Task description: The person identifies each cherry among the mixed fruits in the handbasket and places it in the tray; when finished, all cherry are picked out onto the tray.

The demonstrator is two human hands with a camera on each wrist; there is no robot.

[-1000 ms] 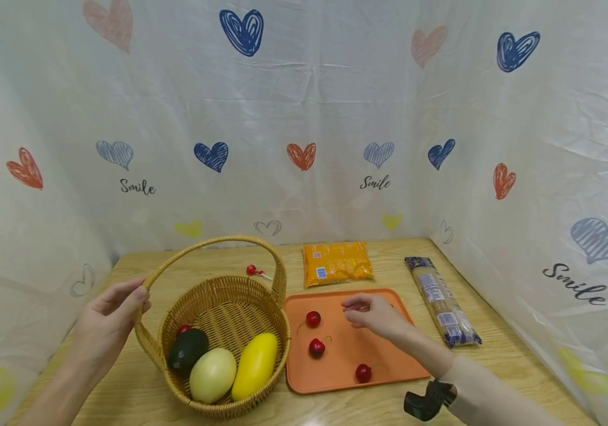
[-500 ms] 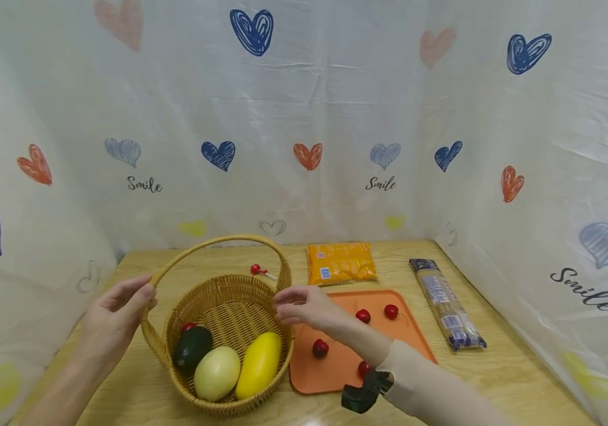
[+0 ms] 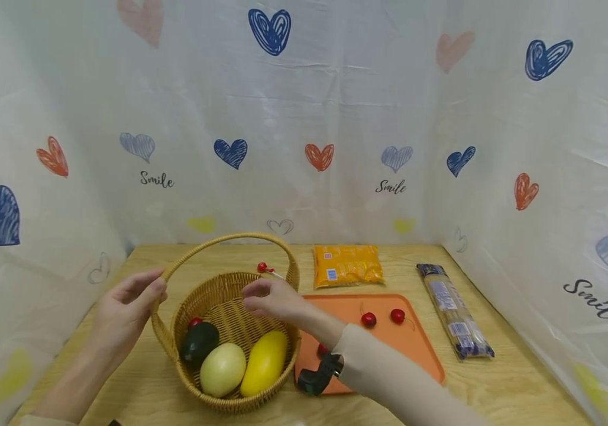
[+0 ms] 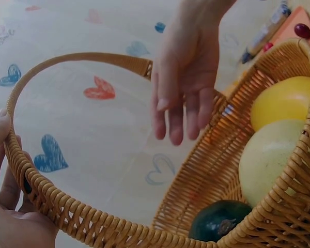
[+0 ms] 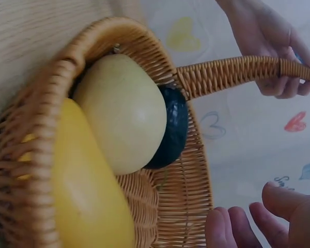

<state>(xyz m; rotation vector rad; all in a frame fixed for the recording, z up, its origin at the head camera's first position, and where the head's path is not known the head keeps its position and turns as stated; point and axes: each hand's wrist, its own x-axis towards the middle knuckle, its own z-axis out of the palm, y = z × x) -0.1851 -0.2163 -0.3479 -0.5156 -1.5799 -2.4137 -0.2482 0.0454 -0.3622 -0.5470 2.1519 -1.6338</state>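
Observation:
My left hand (image 3: 123, 305) grips the left side of the arched handle of a wicker basket (image 3: 235, 403), thumb and fingers curled round it. Inside the basket lie a dark green avocado-like fruit (image 3: 199, 344), a pale green round fruit (image 3: 223, 370) and a yellow oval fruit (image 3: 264, 362). Something small and red (image 3: 194, 322) peeks out behind the dark one. Over the basket's right half hovers my right hand (image 3: 274, 299); in the left wrist view its loosely straight fingers point down, with nothing visible between them.
To the basket's right lies an orange tray (image 3: 416, 355) with cherries (image 3: 368, 320), partly hidden by my right arm. Behind are a lollipop (image 3: 263, 267) and an orange packet (image 3: 349, 265). A long noodle-like packet (image 3: 455, 310) lies far right. Heart-printed curtains surround the table.
My right hand has moved left from above the tray, past the basket's rim, to over the basket. My left hand keeps hold of the handle. The head view has shifted slightly.

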